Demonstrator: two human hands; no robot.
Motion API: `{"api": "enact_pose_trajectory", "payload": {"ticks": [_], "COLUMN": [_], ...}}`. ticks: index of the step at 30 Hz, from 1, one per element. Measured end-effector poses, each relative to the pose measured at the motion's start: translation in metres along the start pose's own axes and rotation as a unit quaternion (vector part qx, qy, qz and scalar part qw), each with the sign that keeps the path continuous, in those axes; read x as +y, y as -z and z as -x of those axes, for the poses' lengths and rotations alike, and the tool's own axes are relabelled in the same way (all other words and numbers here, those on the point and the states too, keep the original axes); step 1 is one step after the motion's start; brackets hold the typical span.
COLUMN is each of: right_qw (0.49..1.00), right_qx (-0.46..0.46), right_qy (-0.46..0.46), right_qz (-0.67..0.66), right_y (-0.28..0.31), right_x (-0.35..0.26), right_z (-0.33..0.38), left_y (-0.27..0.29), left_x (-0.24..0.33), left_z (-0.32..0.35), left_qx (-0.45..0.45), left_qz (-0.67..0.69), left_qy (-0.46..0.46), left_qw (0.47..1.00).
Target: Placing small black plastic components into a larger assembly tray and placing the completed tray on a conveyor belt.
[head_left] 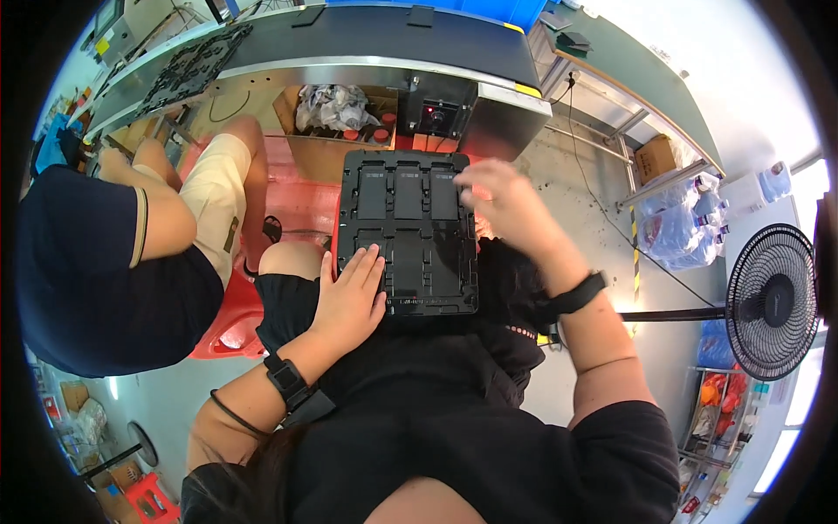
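Black moulded plastic tray with rectangular pockets (pixel 408 234) is lying across the lap, the left hand (pixel 351 295) pressing flat and open on its near-left corner to steady it while the right hand's (pixel 506 208) loosely curled fingers are hovering, seemingly empty, at its far-right pocket

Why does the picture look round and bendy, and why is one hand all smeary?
In the head view, the fisheye lens bends straight edges such as the conveyor and leaves a dark rim; the right hand is motion-blurred over the black tray, the left hand is sharp; daylight washes out the right edge beside the fan.
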State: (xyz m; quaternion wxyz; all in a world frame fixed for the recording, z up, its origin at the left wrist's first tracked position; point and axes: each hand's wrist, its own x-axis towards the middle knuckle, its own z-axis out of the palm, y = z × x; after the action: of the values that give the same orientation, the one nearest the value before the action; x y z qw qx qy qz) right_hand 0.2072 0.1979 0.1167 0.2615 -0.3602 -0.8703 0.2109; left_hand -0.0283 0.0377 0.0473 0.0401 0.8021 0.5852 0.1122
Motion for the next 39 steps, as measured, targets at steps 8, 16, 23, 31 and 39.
{"api": "enact_pose_trajectory", "payload": {"ticks": [8, 16, 23, 31, 39], "right_qw": [0.996, 0.930, 0.896, 0.959, 0.860], "right_qx": [0.091, 0.080, -0.032, 0.124, -0.113], "right_qy": [-0.017, -0.282, -0.352, -0.248, -0.409], "right_qz": [-0.013, 0.222, 0.267, -0.062, -0.282], "right_y": [0.137, 0.126, 0.092, 0.101, 0.032], "right_x": [-0.031, 0.119, 0.146, 0.127, 0.018], "right_z": [-0.119, -0.248, -0.267, -0.202, -0.017], "left_y": [-0.003, 0.086, 0.118, 0.077, 0.085], "left_x": [-0.011, -0.032, -0.108, -0.147, -0.120], "left_z": [-0.004, -0.090, -0.286, -0.452, -0.453], "left_qx": [0.004, 0.104, 0.292, 0.083, -0.039], "left_qz": [0.009, 0.147, 0.154, -0.147, -0.055], "left_qy": [0.019, -0.041, -0.117, -0.003, -0.112], "left_qw": [1.000, 0.983, 0.937, 0.986, 0.991]}}
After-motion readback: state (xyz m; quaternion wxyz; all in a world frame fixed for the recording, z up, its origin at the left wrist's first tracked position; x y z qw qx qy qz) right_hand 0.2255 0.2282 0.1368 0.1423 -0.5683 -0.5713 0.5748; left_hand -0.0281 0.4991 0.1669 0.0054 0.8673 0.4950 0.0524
